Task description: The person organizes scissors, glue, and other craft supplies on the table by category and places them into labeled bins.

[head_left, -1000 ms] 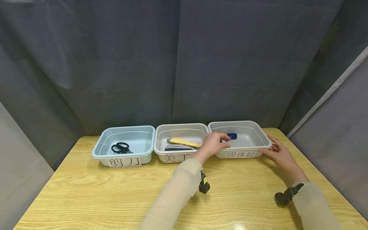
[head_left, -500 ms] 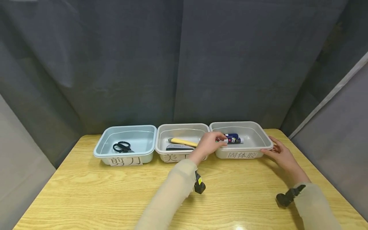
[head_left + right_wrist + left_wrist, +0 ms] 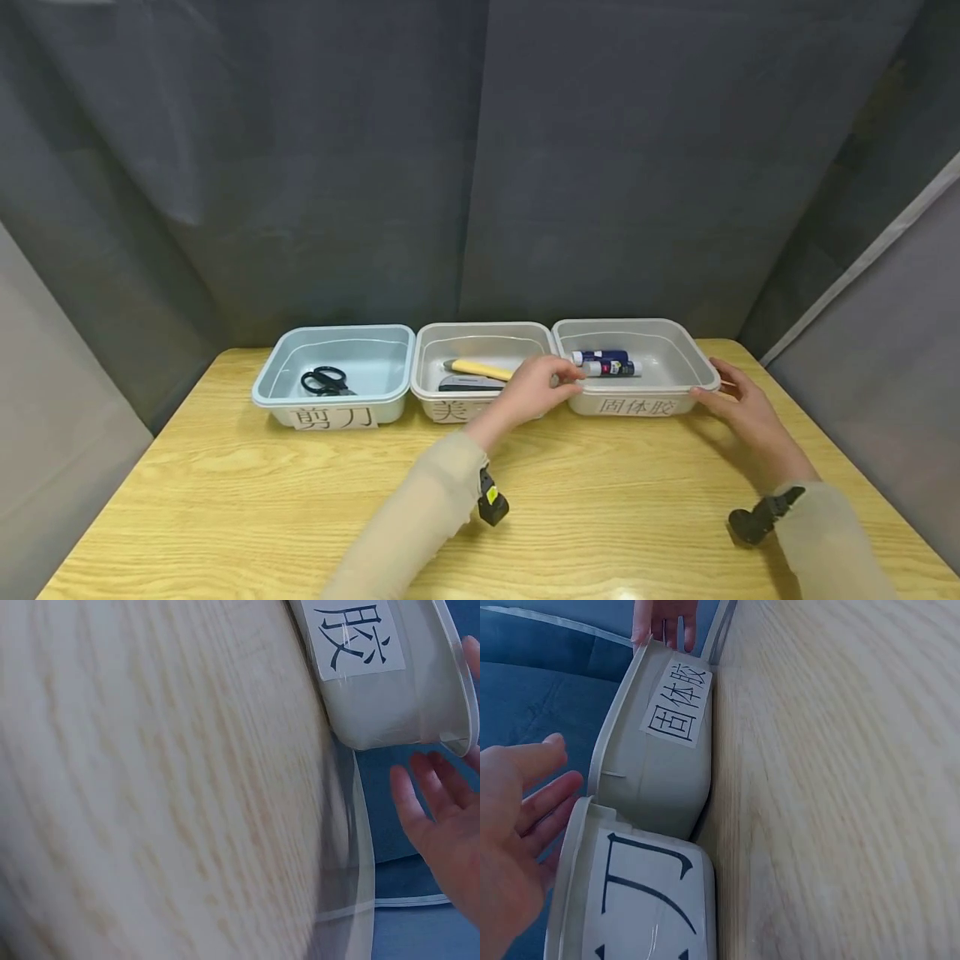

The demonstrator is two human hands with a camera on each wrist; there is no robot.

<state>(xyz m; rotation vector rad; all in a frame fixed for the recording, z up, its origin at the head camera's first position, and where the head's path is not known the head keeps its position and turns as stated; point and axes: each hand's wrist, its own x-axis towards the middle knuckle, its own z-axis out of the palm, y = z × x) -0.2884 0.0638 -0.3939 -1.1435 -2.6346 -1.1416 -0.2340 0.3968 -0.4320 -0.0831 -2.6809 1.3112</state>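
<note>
In the head view my left hand (image 3: 534, 390) is over the right end of the middle grey bin (image 3: 480, 327), beside the right bin. The left wrist view shows its fingers loosely extended, holding nothing. Two blue-and-white glue sticks (image 3: 617, 368) lie side by side in the left part of the right grey bin (image 3: 678, 367). My right hand (image 3: 742, 408) touches that bin's right front corner, thumb near the rim; the right wrist view has its fingers spread and fairly straight beside the wall. A yellow utility knife (image 3: 478, 369) and a grey one (image 3: 471, 383) lie in the middle bin.
At the left stands a light blue bin (image 3: 382, 358) with black-handled scissors (image 3: 326, 381) inside. All three bins carry paper labels with Chinese characters and stand in a row on the wooden table (image 3: 600, 500). Dark curtains (image 3: 337, 167) hang behind.
My left hand has let go of a glue stick in the right bin and drawn back left and towards me. The right hand stays at the bin's corner.
</note>
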